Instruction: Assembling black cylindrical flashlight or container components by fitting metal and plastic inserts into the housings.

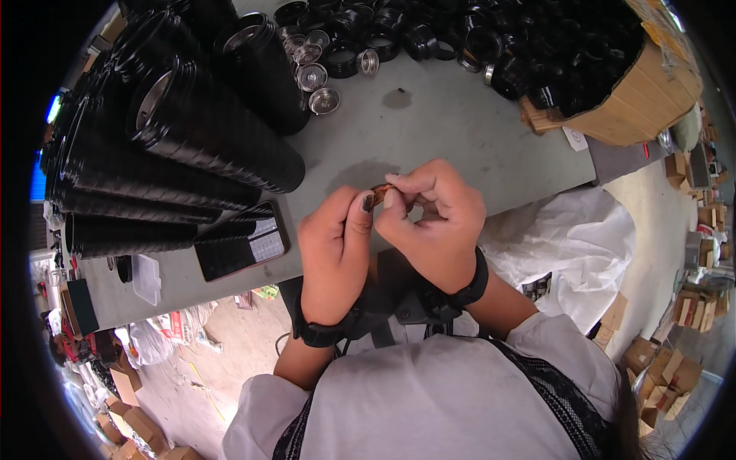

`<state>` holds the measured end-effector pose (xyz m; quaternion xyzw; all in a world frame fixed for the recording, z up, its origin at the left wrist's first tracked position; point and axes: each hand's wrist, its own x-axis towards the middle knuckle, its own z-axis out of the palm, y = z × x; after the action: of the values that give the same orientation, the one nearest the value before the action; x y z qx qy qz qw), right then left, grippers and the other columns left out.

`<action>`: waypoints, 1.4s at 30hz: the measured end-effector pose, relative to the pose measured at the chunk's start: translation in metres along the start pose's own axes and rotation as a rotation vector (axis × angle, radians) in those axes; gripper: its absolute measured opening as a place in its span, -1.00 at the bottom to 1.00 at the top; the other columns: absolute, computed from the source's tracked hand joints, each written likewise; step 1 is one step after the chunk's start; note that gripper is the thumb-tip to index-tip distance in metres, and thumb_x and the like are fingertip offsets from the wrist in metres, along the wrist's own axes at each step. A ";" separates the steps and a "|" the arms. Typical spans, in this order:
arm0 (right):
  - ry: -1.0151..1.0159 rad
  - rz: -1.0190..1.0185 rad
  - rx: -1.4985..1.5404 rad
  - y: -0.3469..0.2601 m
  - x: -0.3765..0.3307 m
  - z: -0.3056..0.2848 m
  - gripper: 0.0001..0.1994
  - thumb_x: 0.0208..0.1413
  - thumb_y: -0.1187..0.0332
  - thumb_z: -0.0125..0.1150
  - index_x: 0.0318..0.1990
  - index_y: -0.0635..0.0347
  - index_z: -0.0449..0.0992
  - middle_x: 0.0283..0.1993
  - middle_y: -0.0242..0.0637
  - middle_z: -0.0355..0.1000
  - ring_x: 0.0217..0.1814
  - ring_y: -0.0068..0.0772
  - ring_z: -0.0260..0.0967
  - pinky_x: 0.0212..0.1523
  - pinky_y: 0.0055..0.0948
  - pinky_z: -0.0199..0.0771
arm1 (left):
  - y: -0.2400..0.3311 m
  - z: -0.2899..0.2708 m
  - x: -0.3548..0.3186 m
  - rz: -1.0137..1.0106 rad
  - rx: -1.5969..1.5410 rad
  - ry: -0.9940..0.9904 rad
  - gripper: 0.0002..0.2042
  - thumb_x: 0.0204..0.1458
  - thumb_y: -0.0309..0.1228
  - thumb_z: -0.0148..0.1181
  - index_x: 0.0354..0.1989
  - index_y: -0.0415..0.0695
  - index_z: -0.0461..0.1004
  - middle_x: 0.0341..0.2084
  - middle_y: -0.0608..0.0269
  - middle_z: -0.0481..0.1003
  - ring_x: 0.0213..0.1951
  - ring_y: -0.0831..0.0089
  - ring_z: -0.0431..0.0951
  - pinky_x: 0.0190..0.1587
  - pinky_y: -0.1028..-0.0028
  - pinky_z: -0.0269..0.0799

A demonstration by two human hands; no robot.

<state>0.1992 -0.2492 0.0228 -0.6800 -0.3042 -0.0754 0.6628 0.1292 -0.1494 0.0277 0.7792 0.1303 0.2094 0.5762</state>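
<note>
Brown piece (pixel 381 192): small, orange-brown, mostly covered by my fingertips, full shape unclear. Count: 1. It's in front of me, above the table (pixel 368 126), pinched thumb-to-finger by left grip (pixel 333 230) and right grip (pixel 443 213) together. Also on table: 1 phone (pixel 239 244) left of my hands, 1 clear box (pixel 146 279), 1 carton (pixel 640 100) at right. Black stacks (pixel 222 126) at left overlap, can't count exactly. Black rings (pixel 422 40) at far side: many, too jumbled.
</note>
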 end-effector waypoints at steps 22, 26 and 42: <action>-0.135 0.466 0.537 -0.015 0.009 -0.021 -0.92 0.09 0.56 -0.02 -0.29 0.37 0.40 -0.48 -0.25 0.40 -0.51 -0.58 0.35 -0.51 -0.59 0.40 | 0.007 0.000 -0.006 -0.006 -0.039 0.020 -0.79 0.16 -0.41 -0.04 -0.47 -0.29 0.34 -0.72 0.21 0.22 -0.63 0.54 0.16 -0.57 0.51 0.12; -0.278 0.348 0.314 -0.014 0.011 -0.033 -0.92 0.07 0.52 0.03 -0.32 0.35 0.40 -0.49 -0.38 0.39 -0.52 -0.70 0.29 -0.50 -0.65 0.31 | 0.010 -0.003 -0.007 0.009 0.030 0.001 -0.81 0.15 -0.43 -0.02 -0.47 -0.29 0.33 -0.71 0.14 0.20 -0.65 0.41 0.17 -0.58 0.48 0.13; -0.397 0.243 0.088 -0.019 0.009 -0.030 -0.81 0.03 0.45 -0.14 -0.44 0.39 0.38 -0.51 -0.32 0.28 -0.49 -0.61 0.13 -0.47 -0.60 0.11 | 0.012 -0.003 -0.013 0.116 0.041 -0.062 -0.85 0.12 -0.46 -0.04 -0.46 -0.27 0.33 -0.66 0.10 0.26 -0.61 0.21 0.27 -0.53 0.39 0.20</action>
<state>0.2054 -0.2766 0.0472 -0.6837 -0.3474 0.1535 0.6231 0.1160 -0.1566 0.0376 0.8032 0.0712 0.2153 0.5508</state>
